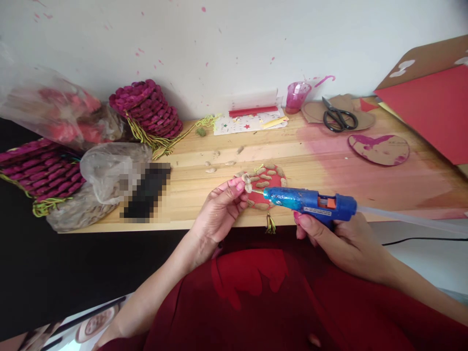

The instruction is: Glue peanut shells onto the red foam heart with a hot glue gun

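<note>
Head view: upper left, a clear plastic bag (pixel 27 105) holds pink-red pieces (pixel 64 131); upper right, a plastic cup (pixel 297 92) is pink-stained. At centre, the left hand (pixel 221 207) pinches a peanut (pixel 247 183) by the tip of a hot glue gun (pixel 292 198), which the right hand (pixel 331 239) grips; a peanut-studded red panel (pixel 275 181) lies behind.

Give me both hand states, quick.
Left hand: closed, pinching a peanut between thumb and fingers.
Right hand: closed, gripping a blue glue gun.
</note>
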`<action>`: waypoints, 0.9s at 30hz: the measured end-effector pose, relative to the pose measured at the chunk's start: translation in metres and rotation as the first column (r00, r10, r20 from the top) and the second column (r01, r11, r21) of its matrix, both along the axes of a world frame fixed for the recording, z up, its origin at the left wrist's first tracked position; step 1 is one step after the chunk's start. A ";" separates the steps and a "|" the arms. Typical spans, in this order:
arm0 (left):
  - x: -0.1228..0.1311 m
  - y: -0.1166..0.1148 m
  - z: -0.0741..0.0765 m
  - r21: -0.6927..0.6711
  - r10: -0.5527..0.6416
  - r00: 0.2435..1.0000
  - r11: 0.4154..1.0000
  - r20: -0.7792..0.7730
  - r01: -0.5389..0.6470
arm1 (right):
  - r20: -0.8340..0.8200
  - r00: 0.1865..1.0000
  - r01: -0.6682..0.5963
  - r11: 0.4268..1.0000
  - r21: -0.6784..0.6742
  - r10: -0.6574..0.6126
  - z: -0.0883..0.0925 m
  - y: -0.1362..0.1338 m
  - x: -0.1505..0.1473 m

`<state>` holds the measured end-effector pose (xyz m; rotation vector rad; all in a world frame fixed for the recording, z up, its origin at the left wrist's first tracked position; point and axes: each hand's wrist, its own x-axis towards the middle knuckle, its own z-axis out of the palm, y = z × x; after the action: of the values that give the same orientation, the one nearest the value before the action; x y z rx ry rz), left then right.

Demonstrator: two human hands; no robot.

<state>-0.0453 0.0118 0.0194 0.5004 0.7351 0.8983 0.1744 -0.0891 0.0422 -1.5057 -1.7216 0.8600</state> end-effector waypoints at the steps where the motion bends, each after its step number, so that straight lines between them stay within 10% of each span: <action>1: 0.000 0.000 0.000 0.001 0.000 1.000 1.000 -0.001 0.000 | 0.006 1.000 0.000 1.000 0.003 0.000 0.000 0.000 0.000; 17: -0.001 0.001 0.004 0.063 0.009 1.000 0.998 -0.004 -0.009 | 0.052 0.999 -0.019 0.994 0.105 0.014 0.006 0.003 -0.003; 27: -0.015 0.007 0.014 0.488 0.221 0.900 0.873 -0.375 -0.011 | -0.442 0.862 0.166 0.962 -0.216 -0.248 -0.016 0.023 0.007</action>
<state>-0.0607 0.0184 0.0329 1.1267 0.9462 1.1102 0.1815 -0.0665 0.0261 -1.4141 -1.1348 1.1662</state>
